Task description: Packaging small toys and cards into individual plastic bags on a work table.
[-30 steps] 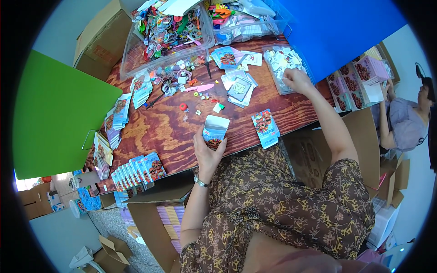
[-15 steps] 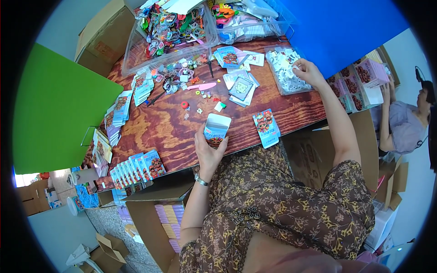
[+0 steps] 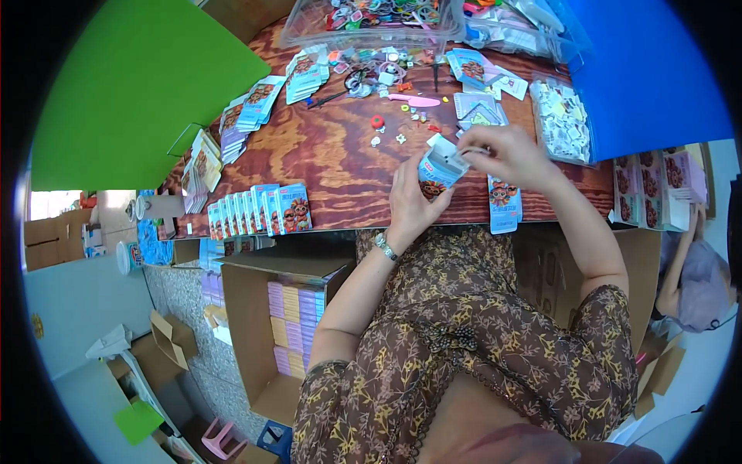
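Note:
My left hand (image 3: pixel 411 205) is wrapped round a small light-blue printed box (image 3: pixel 439 176), tilted, with its top flap up. At the mouth of that box is my right hand (image 3: pixel 506 153), its fingers pinched together; whatever they hold is hidden. Just right of the box, a flat blue printed carton (image 3: pixel 504 207) lies at the table's front edge. Beyond my right hand stands a clear tub of small white pieces (image 3: pixel 562 124). Small charms, a red round piece (image 3: pixel 377 121) and a pink toy knife (image 3: pixel 415 100) are scattered farther back.
A row of filled-out blue boxes (image 3: pixel 263 210) lines the front left edge of the wooden table (image 3: pixel 332 166). Stacks of flat cartons (image 3: pixel 259 104) lie behind it. Clear bins of trinkets (image 3: pixel 371 35) stand at the back, between green (image 3: pixel 139 93) and blue panels (image 3: pixel 657 69). Another person (image 3: pixel 696 278) is at right.
My right hand has moved from the tub of white pieces to the box's open mouth. My view has shifted, and the box in my left hand is tilted more to the right.

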